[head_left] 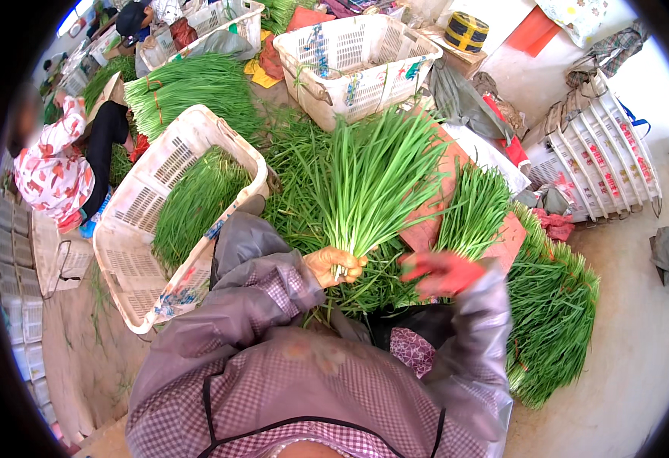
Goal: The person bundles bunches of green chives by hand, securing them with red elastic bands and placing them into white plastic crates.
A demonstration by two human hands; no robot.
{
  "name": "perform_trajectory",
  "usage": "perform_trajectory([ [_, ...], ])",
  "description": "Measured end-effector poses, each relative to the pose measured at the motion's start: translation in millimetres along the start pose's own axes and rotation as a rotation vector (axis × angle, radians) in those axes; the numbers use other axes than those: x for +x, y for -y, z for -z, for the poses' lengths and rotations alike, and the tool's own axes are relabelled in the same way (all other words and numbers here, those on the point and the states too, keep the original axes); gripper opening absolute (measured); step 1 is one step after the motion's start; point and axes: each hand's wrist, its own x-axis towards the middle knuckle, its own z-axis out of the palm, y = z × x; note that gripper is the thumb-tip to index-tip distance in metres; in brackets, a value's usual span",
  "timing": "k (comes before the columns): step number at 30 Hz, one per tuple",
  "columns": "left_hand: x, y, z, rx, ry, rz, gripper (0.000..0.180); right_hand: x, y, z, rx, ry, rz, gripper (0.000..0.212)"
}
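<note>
My left hand (333, 266) is closed round the pale stem ends of a bunch of garlic chives (380, 175), whose green leaves fan out away from me. Just to its right, my right hand (443, 275) wears a red glove and is blurred by motion. Its fingers look stretched out and apart, with nothing seen in them. Close beyond that glove, a smaller bunch of chives (472, 210) lies on a reddish board (506, 243). Loose chives (292, 179) are heaped beside and under the held bunch.
A white plastic crate (132, 221) with chives inside stands at my left. Another crate (357, 95) is beyond the heap. Tied chives are stacked at right (556, 320) and far left (189, 95). A person (59, 168) sits at left. Crates (602, 153) lean by the right wall.
</note>
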Motion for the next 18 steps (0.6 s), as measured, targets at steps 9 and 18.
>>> perform_trajectory([
  [9,-20.8,-7.3,-41.1,0.624,-0.170,-0.194,0.038,70.9,-9.7,-63.9,0.216,-0.151,0.755,0.098],
  [18,-24.1,-41.6,-101.5,2.176,-0.844,-0.411,0.065,160.2,-42.6,-62.5,0.407,-0.267,0.911,0.069],
])
